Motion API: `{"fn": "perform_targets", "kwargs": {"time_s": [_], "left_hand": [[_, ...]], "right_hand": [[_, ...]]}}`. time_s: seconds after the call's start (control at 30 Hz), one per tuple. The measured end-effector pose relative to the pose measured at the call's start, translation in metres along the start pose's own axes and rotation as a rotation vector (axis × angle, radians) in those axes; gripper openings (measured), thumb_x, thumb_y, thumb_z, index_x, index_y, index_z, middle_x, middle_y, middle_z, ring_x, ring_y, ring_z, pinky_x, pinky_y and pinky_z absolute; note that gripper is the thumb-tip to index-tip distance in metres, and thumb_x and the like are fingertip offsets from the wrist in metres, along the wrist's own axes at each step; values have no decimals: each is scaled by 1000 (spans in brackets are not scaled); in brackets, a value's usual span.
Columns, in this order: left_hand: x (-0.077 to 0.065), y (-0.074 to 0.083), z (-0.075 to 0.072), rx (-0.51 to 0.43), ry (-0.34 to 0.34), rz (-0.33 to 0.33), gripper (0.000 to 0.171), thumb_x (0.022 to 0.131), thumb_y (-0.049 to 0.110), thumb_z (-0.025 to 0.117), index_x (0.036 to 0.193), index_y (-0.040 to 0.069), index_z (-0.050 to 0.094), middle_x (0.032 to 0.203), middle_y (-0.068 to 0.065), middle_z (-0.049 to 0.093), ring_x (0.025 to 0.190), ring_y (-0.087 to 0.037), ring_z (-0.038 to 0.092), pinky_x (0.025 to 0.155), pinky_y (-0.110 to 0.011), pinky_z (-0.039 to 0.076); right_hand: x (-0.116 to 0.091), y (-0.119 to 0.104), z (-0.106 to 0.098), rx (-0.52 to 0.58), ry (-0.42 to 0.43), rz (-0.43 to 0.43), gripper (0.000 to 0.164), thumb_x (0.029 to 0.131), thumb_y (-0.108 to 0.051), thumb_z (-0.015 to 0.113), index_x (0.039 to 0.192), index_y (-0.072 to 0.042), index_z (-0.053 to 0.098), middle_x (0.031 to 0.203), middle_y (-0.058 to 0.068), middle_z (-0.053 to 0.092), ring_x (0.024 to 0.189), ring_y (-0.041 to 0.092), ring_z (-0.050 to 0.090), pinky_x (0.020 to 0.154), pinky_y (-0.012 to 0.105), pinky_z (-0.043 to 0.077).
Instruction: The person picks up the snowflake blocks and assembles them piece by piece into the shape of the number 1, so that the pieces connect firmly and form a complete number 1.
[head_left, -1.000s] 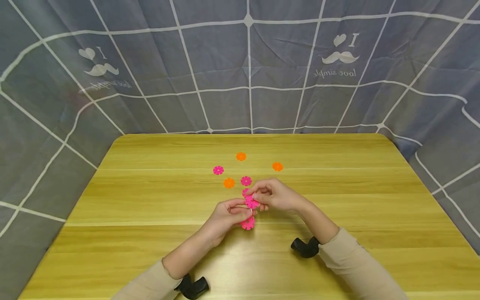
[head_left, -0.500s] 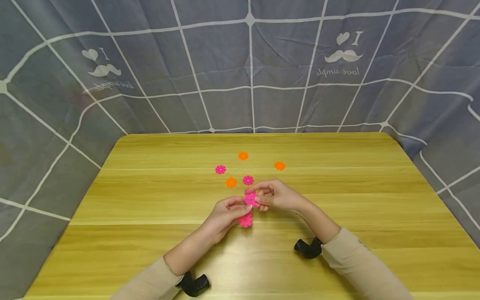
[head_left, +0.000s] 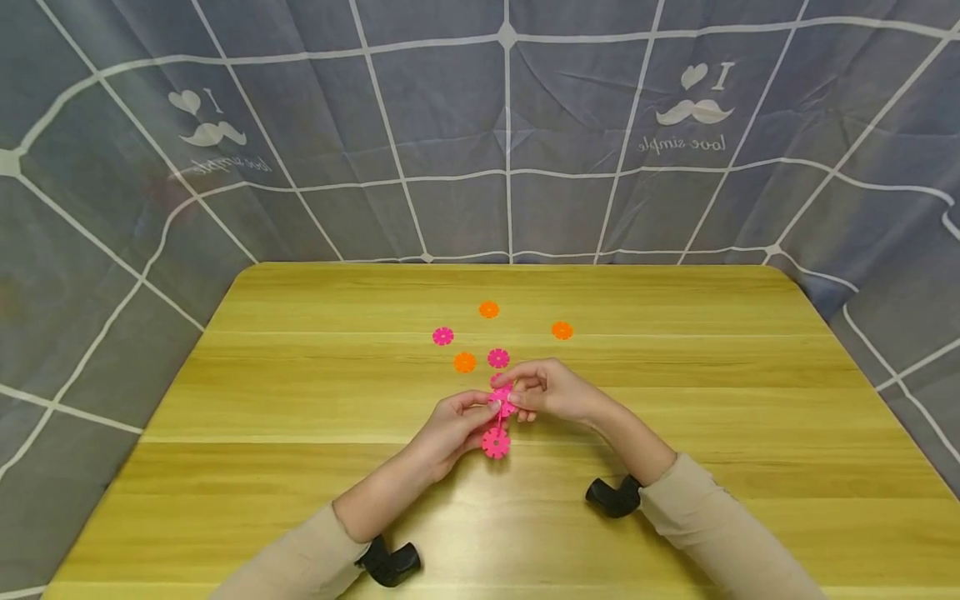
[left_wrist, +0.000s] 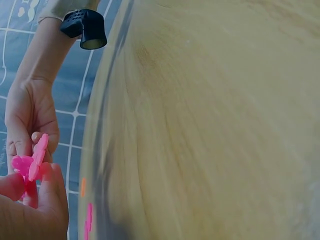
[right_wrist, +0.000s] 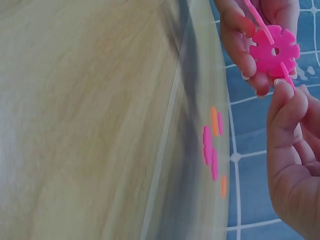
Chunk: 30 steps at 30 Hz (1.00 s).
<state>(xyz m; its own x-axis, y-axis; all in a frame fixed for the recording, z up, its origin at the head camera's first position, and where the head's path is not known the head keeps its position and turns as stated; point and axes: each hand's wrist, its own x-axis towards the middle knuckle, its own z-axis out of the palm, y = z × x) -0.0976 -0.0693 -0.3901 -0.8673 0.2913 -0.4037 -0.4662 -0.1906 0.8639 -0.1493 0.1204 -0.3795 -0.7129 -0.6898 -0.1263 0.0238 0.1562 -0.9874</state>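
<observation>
Pink notched snowflake discs (head_left: 496, 443) are joined slot to slot in a short chain between the two hands. My left hand (head_left: 450, 429) pinches the chain between thumb and fingers. From the other side my right hand (head_left: 553, 392) pinches the upper end. The right wrist view shows one disc (right_wrist: 290, 50) face on with its centre hole; two more stand edge-on in its slots, the lower one between the right thumb and finger. In the left wrist view the pink discs (left_wrist: 39, 157) sit crosswise at the left fingertips. Fingers hide parts of the chain.
Beyond the hands, loose discs lie flat on the wooden table (head_left: 262, 467): orange discs (head_left: 465, 362), a pink disc (head_left: 443, 336), another pink disc (head_left: 498, 358) and one partly behind the right fingers. Black wrist mounts (head_left: 613, 497) hang at both sleeves. A grey gridded curtain surrounds the table.
The chain has turned a little in the fingers, so the lowest disc now shows its face and stands clearer of the left hand. Both hands keep hold; the head view has shifted slightly.
</observation>
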Motion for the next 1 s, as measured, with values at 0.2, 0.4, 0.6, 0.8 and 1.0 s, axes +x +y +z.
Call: {"fn": "perform_targets", "kwargs": {"time_s": [0.2,0.4,0.6,0.8,1.0], "left_hand": [[0,-2,1,-20,-2,-15,15,93,6,55,104,-5,58,79,0,65,69,-9,64,60,-19,53],[1,-1,-2,0,27,-8,15,93,6,55,103,-4,59,79,0,65,69,-8,63,60,-18,53],[4,-1,-4,-4,49,-2,14,92,7,57,101,-3,60,80,-1,66,74,-9,64,63,-19,53],[6,-2,-3,-11,81,3,9,91,7,59,96,0,62,80,0,65,73,-8,63,60,-17,52],[7,-5,-1,-20,102,8,7,92,6,57,95,1,62,82,-2,66,73,-10,64,58,-17,52]], "right_hand": [[-4,4,-4,-13,20,26,31,90,0,58,118,10,55,80,25,61,65,23,61,56,25,51],[-7,5,-13,-9,63,51,32,88,0,60,117,12,54,82,24,62,67,22,60,57,26,52],[-6,8,-27,1,131,89,32,89,0,59,115,16,51,84,23,63,67,19,60,58,25,52],[-4,13,-47,3,240,150,35,89,-2,59,118,15,50,82,12,64,68,14,60,60,22,53],[-4,17,-67,-62,341,182,36,88,-3,62,118,14,51,87,12,64,70,13,61,62,23,54]]}}
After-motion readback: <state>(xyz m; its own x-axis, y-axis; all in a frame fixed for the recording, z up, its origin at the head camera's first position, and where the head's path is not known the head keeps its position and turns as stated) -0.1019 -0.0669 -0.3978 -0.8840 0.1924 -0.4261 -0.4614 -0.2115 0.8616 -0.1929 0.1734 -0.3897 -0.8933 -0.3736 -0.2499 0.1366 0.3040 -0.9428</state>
